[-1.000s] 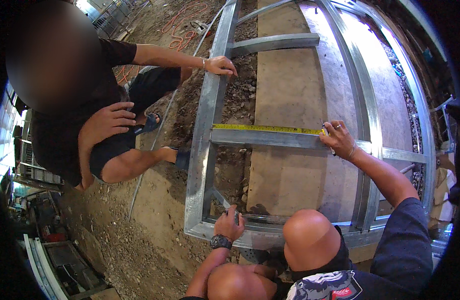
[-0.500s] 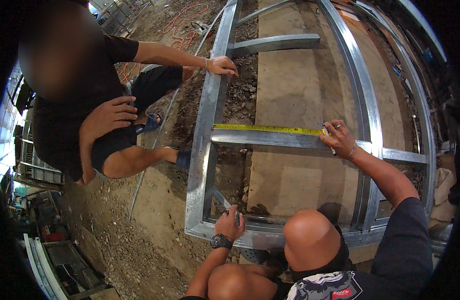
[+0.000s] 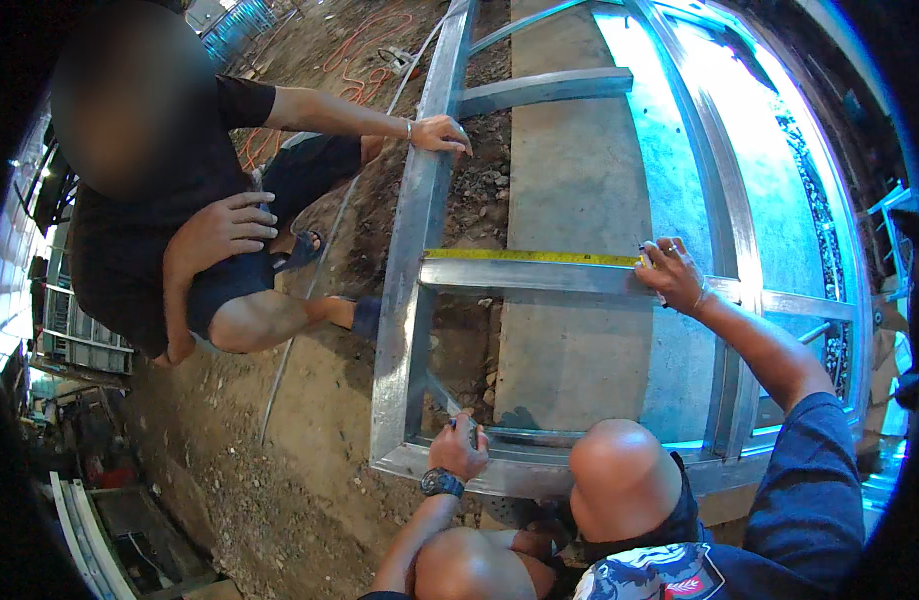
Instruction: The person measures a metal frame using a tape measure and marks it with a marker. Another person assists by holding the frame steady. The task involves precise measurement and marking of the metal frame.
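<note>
A yellow tape measure (image 3: pixel 539 257) lies stretched along the top of a silver metal crossbar (image 3: pixel 549 275), from the frame's left rail to my right hand. My right hand (image 3: pixel 671 274) is closed at the tape's right end, resting by the crossbar. A slim, pen-like thing also shows among its fingers; the tape's case is hidden. At the near left corner of the metal frame (image 3: pixel 404 340), my left hand (image 3: pixel 458 447) grips a metal tool with a straight pale blade (image 3: pixel 442 393), its exact kind unclear.
A co-worker (image 3: pixel 159 240) crouches on the left, one hand (image 3: pixel 440 134) resting on the left rail. Grey boards (image 3: pixel 579 180) lie beneath the frame. An orange cord (image 3: pixel 364 60) coils on the dirt at the back. Strong blue-white light covers the right side.
Bright bluish light now floods the boards and right side of the frame. Both my hands stay nearly in place, with the tape still stretched.
</note>
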Action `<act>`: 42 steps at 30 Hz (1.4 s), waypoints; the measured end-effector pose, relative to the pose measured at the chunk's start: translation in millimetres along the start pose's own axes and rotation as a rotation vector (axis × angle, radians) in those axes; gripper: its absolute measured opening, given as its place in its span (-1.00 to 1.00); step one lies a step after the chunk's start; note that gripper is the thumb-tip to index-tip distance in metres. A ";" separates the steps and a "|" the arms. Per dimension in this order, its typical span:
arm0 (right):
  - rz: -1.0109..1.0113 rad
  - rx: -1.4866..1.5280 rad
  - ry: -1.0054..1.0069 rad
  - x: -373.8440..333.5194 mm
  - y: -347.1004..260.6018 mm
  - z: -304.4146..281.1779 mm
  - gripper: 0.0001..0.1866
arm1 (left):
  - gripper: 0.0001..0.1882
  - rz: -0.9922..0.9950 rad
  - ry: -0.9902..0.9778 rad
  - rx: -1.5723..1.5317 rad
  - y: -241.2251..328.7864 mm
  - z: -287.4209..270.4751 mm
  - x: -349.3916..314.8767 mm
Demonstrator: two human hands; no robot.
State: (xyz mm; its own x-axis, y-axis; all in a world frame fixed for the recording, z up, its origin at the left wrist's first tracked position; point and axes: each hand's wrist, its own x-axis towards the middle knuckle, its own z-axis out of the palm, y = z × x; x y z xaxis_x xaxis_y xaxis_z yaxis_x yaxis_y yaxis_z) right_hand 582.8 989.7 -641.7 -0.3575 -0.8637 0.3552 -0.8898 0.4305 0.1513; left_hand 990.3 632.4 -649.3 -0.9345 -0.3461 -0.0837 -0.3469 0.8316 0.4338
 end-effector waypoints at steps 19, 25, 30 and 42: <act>-0.030 -0.043 0.066 15.6 -5.1 -10.0 -0.84 | -0.59 0.480 0.133 -0.299 141.6 76.4 309.0; 0.489 0.414 0.004 18.5 -22.8 -27.9 -0.64 | -0.68 0.498 0.248 -0.264 136.1 78.1 304.9; 0.722 0.378 0.108 9.5 -23.7 -19.2 -0.65 | -0.71 0.400 0.089 -0.245 151.4 79.5 311.6; 1.037 0.096 -0.125 -145.3 106.4 -108.4 -0.74 | -0.68 0.517 0.192 -0.232 139.9 75.8 306.9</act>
State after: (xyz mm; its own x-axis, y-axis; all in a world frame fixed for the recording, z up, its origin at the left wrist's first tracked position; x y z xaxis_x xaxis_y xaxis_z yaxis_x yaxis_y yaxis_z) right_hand 570.9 1189.3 -577.2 -0.9796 -0.1065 0.1705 -0.1473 0.9574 -0.2484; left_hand 648.9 675.5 -682.4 -0.9388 -0.0122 0.3443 0.1956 0.8038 0.5618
